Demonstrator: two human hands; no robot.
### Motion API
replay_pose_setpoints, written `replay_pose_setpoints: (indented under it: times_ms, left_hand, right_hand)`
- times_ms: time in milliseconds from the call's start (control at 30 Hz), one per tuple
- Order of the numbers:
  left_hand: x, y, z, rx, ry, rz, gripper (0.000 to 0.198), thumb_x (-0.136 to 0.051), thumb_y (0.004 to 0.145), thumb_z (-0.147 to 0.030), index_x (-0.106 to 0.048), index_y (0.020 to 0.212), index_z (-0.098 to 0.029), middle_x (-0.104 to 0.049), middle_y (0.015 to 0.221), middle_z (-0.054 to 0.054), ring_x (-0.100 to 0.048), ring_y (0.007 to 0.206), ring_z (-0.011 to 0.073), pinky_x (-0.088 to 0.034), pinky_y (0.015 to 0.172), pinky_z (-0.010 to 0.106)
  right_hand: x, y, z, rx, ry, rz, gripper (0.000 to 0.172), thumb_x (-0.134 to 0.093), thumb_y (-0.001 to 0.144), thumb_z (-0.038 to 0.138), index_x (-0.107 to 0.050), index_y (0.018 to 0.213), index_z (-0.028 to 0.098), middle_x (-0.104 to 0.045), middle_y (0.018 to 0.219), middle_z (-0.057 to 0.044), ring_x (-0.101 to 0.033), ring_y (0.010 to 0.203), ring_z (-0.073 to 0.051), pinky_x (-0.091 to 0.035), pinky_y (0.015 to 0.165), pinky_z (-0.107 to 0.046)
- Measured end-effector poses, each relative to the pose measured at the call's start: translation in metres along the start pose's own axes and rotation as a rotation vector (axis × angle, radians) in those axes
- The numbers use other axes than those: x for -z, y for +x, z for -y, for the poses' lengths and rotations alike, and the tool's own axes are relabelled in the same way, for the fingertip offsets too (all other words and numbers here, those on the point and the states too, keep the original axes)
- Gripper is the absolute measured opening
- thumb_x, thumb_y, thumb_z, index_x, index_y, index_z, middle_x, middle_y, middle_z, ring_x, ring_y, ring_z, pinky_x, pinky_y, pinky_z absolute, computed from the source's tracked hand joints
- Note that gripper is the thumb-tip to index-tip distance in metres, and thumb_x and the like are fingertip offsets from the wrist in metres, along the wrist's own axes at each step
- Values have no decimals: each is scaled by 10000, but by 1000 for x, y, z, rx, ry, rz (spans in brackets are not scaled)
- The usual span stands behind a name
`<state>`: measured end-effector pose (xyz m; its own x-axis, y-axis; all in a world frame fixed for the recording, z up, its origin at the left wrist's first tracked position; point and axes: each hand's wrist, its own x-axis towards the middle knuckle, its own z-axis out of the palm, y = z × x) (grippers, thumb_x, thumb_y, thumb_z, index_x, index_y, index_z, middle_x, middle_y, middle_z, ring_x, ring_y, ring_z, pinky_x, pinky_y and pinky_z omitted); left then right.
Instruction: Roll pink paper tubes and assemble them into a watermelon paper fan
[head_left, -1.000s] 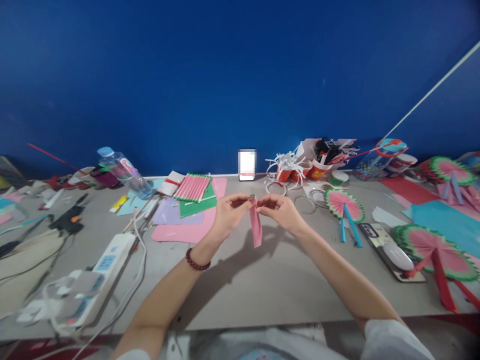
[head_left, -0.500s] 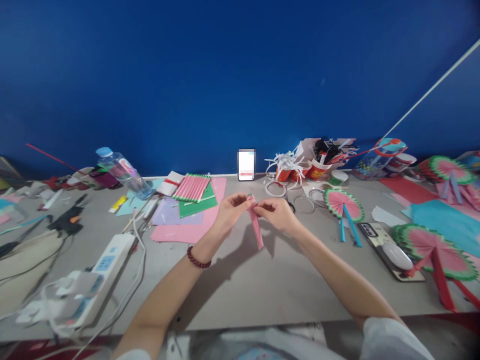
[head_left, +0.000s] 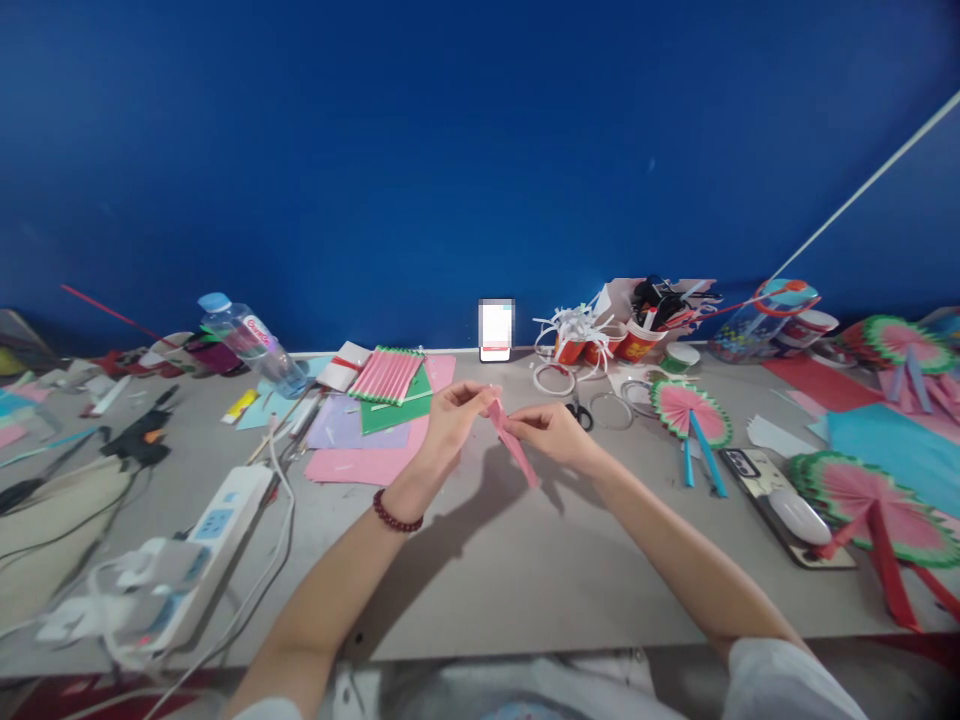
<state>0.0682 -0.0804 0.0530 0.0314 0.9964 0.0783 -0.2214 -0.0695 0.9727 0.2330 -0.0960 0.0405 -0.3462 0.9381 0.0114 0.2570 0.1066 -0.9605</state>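
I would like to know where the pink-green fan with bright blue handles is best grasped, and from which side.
Probably by the two blue handles, near their free ends, coming from the near side. They point that way, slightly apart, while the pleated disc looks thin and easier to crush.

dark red beaded bracelet (head_left: 397, 513) and short pale grey sleeves (head_left: 787, 678)

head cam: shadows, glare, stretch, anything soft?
Head view: dark shadow beside the left arm on the grey table; head view: upright phone glares white, partly pixelated; head view: red-handled fan at right looks stretched; head view: pink strip soft in detail.
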Motion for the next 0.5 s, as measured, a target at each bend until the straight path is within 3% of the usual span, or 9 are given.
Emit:
replay_pose_setpoints:
  times_ms: [133,300,400,500]
  left_hand:
    - [0,0,0,47,-29,31,244,-746,650,-342,-612,592,-147,-598,555,-7,-540,536,93,-457,608,255]
    - [1,2,3,91,-31,127,286,-799,566,-324,-688,769,-156,-676,735,27,-601,672,125,-490,679,265]
    - [1,2,4,120,52,164,255,-794,565,-327,-696,706,-138,-680,692,40,-607,672,143,-485,694,283]
    - [0,0,3,101,86,121,220,-777,582,-330,-673,597,-137,-654,605,26,-579,603,127,-467,659,274]
  right_hand:
    - [-1,0,0,25,-12,-47,346,-595,766,445,-725,736,126,-633,615,-25,-505,540,-128,-381,524,-262]
    - [1,1,-2,47,-31,-112,331,-602,752,426,-726,713,122,-617,600,-18,-496,544,-121,-369,526,-257]
    - [3,3,-3,46,-41,-125,342,-603,754,439,-731,775,122,-635,638,-27,-507,561,-119,-375,536,-255]
    - [4,3,-1,31,-33,-74,371,-606,752,469,-728,792,121,-649,664,-36,-521,579,-124,-387,547,-254]
